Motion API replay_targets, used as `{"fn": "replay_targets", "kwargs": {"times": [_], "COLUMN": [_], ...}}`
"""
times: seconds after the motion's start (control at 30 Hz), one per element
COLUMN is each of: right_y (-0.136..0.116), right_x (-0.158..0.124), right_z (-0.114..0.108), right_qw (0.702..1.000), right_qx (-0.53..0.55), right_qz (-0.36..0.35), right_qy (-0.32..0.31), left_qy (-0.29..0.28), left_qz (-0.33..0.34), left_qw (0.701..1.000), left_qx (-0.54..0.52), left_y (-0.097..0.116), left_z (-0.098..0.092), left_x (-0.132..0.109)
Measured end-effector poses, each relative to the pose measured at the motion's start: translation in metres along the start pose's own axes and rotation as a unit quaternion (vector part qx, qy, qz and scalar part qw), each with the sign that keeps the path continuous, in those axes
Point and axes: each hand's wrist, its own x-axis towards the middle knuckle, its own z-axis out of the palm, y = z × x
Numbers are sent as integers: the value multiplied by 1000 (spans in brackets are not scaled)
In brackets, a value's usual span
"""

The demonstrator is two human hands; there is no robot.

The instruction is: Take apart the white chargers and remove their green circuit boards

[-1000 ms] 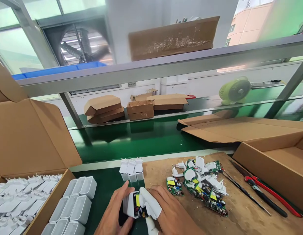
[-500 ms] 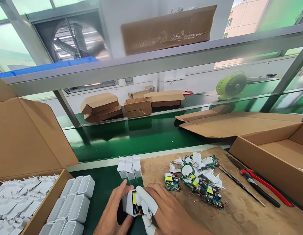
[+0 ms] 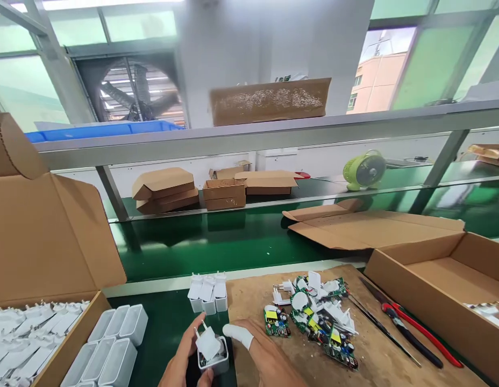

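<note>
At the bottom centre my left hand grips a white charger housing with a white plug cap sitting tilted on top of it. My right hand, with a white finger cot on one finger, rests just to the right of the housing, fingers partly stretched; whether it touches the housing I cannot tell. Beyond my hands three assembled white chargers stand upright. A pile of green circuit boards and white plug parts lies on the brown board to the right.
An open carton at left holds white plug caps; a row of white housings lies beside it. Red-handled cutters lie at right by another open carton. A green conveyor belt, small boxes and a green fan lie beyond.
The circuit board seen inside the housing is now covered by a white plug cap. My right fingers have lifted off the housing and moved right. The camera has tilted upward.
</note>
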Motion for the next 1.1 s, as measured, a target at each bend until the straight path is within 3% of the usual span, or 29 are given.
{"fn": "replay_targets", "kwargs": {"times": [0.07, 0.13, 0.27, 0.37, 0.5, 0.7, 0.8, 0.87, 0.97, 1.1], "right_y": [-11, -14, -2, 7, 10, 24, 32, 33, 30, 24], "right_x": [-1, 1, 5, 5, 2, 0, 0, -1, 0, 2], "right_z": [-6, -9, -1, 5, 9, 29, 42, 47, 48, 46], "right_qw": [997, 994, 995, 995, 992, 984, 983, 989, 995, 995], "right_qx": [17, 36, 39, 13, -13, -63, -65, -47, -22, 16], "right_qz": [72, 88, -19, -81, -121, -137, -160, -136, -84, -90], "right_qy": [-13, -46, -90, -57, -34, -92, -68, -46, -47, -40], "left_qy": [-3, -11, -16, -1, 11, 21, 10, 6, 2, 14], "left_qz": [21, 35, -2, -40, -40, -36, -14, 0, 4, 15], "left_qw": [999, 995, 989, 988, 987, 981, 988, 990, 991, 994], "left_qx": [-46, -91, -150, -149, -155, -191, -154, -138, -131, -107], "left_y": [7, 16, 33, 39, 42, 42, 40, 40, 42, 47], "left_z": [-5, -11, -19, -20, -20, -19, -20, -20, -19, -17], "left_x": [2, 4, 7, 9, 11, 10, 11, 11, 11, 10]}}
